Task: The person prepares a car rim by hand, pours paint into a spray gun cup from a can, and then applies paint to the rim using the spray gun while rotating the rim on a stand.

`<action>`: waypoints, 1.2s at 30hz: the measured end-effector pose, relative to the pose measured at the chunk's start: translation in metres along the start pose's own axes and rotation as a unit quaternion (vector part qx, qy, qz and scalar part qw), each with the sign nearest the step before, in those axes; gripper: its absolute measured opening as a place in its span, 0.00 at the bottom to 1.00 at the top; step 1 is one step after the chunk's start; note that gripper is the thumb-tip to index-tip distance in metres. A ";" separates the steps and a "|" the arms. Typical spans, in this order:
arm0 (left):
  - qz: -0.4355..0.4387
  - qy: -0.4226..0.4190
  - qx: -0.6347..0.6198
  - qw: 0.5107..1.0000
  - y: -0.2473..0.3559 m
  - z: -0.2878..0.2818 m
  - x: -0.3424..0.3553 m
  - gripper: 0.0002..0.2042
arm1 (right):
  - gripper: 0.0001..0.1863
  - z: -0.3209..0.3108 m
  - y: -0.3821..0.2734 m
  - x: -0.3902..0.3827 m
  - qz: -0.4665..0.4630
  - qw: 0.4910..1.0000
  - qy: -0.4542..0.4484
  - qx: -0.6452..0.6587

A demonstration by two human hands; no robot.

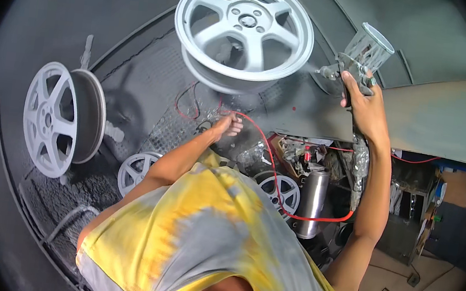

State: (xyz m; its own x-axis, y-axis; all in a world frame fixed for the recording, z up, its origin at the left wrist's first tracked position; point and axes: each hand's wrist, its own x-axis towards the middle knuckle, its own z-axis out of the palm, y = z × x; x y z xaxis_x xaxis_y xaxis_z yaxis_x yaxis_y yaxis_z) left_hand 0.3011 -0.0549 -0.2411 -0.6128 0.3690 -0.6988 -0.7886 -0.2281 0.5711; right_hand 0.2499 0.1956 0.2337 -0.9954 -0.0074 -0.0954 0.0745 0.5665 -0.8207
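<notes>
Coating looks well advanced on the white, round, six-spoke metal wheel (250,11) straight ahead, its visible face evenly pale; whether more is needed cannot be told. The outstretched right hand (366,105) grips a paint-smeared metal spray gun (356,66), aimed wheelward; the lower left hand (228,125) is loosely clenched, apparently empty.

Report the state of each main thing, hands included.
Right hand, gripping the spray gun
Spray gun, nozzle facing the top wheel
Cup, on the gun, streaked
Top wheel, whitish, face up
Left wheel, turned sideways
Red hose, slack, curving
Left hand, fingers curled
</notes>
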 end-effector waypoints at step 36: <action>0.172 0.096 -0.275 0.941 0.160 -0.151 0.009 0.19 | 0.11 0.079 -0.101 0.076 -0.105 0.990 0.093 0.026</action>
State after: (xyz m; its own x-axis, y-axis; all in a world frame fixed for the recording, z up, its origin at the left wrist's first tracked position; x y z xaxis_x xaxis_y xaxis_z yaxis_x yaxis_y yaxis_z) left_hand 0.1617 -0.2244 -0.2211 -0.7933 0.0313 -0.6081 -0.4172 -0.7553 0.5054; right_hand 0.1711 0.0731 0.2646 -0.9828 0.0339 0.1818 -0.1372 0.5252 -0.8398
